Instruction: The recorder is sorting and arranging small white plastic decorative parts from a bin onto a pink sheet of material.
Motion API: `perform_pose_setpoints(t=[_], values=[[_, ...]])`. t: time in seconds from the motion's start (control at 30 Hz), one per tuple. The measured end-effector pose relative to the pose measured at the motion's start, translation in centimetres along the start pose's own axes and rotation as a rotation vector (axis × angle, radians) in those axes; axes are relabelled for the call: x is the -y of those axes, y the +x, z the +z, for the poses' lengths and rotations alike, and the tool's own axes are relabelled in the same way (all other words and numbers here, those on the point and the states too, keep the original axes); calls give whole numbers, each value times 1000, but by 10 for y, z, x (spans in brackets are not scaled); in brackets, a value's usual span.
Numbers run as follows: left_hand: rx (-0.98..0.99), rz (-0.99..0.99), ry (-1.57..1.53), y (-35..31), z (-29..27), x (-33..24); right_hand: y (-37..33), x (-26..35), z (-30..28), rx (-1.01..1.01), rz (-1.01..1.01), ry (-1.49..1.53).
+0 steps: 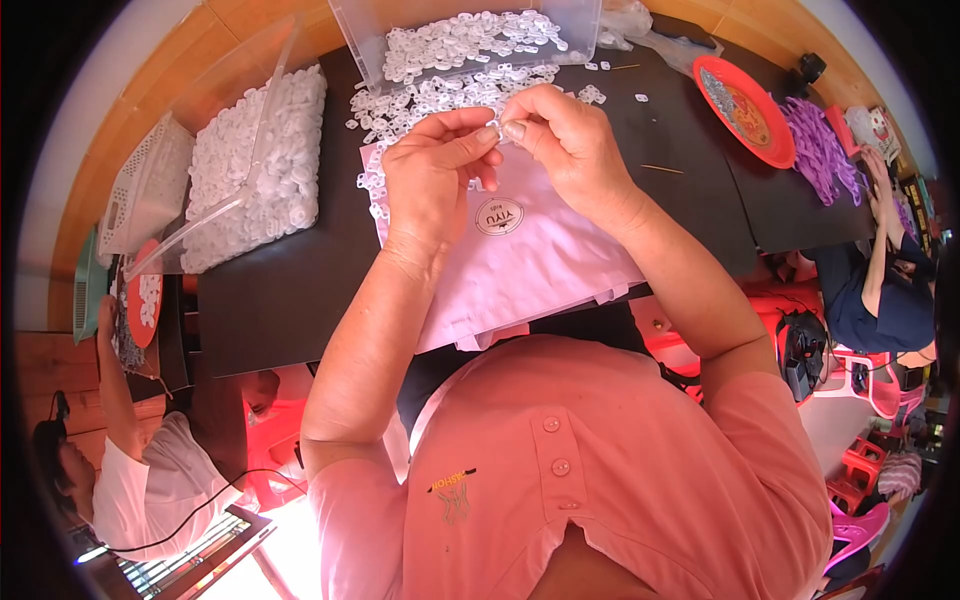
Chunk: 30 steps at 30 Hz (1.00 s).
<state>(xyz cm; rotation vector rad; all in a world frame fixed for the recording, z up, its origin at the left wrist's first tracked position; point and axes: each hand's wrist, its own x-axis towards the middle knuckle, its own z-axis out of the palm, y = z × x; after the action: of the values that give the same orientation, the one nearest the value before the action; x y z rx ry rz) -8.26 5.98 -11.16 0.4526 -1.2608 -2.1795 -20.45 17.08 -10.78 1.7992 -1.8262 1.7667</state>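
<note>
White and tiny, a small plastic piece (497,128) sits pinched between the fingertips of both hands, right above the middle of the black table (280,290). The left hand (435,175) curls around it from the left, with thumb and first finger closed on the piece. The right hand (565,140) meets it from the right, and its fingers are closed on the same piece too. The piece is so small that its shape is hard to tell. Under the hands lies a pale pink bag (540,260) with a round sticker (498,216) on it, reaching to the near edge of the table. Just behind the hands, a loose pile of white pieces (440,95) is spread out on the table. Behind that, at the far edge, stands a clear box (470,35) with more of them inside. Toward the left edge lies a clear bin (260,150) heaped with white pieces, and a white basket (145,185) sits beside it. Near the far right corner there is a red plate (745,110), with purple pieces (820,150) next to it. Other people sit at the left and right sides.
</note>
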Motion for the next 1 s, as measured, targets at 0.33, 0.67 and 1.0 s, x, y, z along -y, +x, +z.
perform_pose_setpoints(t=[0.33, 0.67, 1.0], values=[[-26, 64, 118, -6, 6, 1, -1, -3, 0, -12, -58, -116], [-51, 97, 54, -9, 8, 5, -6, 0, 7, -62, -36, -45], [-4, -86, -29, -3, 3, -1, -4, -4, 4, -54, -58, -68]])
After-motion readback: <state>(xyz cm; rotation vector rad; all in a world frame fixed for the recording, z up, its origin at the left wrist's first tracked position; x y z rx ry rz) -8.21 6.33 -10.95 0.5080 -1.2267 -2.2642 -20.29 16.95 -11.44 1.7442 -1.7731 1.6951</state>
